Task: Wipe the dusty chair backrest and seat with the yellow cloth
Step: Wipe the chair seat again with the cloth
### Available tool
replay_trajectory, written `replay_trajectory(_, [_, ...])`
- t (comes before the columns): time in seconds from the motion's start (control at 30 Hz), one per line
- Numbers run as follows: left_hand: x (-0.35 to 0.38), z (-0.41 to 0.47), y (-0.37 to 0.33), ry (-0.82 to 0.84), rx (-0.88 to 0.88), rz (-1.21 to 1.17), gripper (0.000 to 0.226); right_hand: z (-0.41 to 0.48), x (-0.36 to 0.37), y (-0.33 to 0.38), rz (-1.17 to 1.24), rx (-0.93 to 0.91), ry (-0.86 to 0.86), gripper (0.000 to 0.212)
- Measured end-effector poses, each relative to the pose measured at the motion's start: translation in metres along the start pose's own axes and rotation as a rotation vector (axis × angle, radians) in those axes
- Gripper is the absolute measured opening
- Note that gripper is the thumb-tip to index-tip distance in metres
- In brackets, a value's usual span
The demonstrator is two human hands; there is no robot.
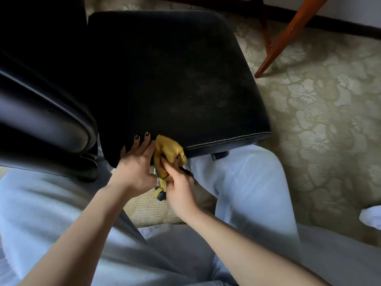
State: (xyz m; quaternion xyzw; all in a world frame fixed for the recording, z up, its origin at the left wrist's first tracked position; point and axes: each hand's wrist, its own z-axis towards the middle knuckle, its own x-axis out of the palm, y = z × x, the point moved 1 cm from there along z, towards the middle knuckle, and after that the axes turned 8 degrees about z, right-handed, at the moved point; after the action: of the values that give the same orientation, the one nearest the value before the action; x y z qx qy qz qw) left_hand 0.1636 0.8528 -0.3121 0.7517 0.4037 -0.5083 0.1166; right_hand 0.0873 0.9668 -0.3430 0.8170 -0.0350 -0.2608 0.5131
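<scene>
The black chair seat point(175, 79) fills the middle of the view, with grey dust marks on its right half. Its padded black backrest point(41, 112) rises at the left. The yellow cloth point(167, 153) is bunched against the seat's near corner. My right hand point(179, 186) grips the cloth from below, thumb pressed into its folds. My left hand point(136, 164) lies on the seat's near edge beside the cloth, fingers straight and touching the upholstery.
Pale floral carpet point(319, 124) surrounds the chair. A slanted wooden furniture leg point(288, 36) stands at the upper right. My knees in light blue trousers point(247, 182) flank the seat's near corner. A white sock point(371, 217) shows at the right edge.
</scene>
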Motion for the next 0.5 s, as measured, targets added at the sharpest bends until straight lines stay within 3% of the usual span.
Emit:
replay_trajectory(0.13, [0.001,-0.001,0.004,-0.024,0.015,-0.059,0.088,-0.015,-0.027,-0.003,0.057,-0.031,0.108,0.052])
replay_trajectory(0.27, [0.003,0.000,0.005,-0.032,0.008,-0.040,0.086,-0.024,-0.085,0.010,0.042,-0.151,-0.104,0.068])
replay_trajectory(0.4, [0.003,0.001,0.004,-0.034,0.003,-0.032,0.085,0.004,-0.152,0.009,-0.266,-0.155,-0.430,0.062])
replay_trajectory(0.5, [0.002,0.001,0.003,-0.036,0.002,-0.039,0.083,0.042,-0.183,-0.005,-0.437,-0.063,-0.426,0.049])
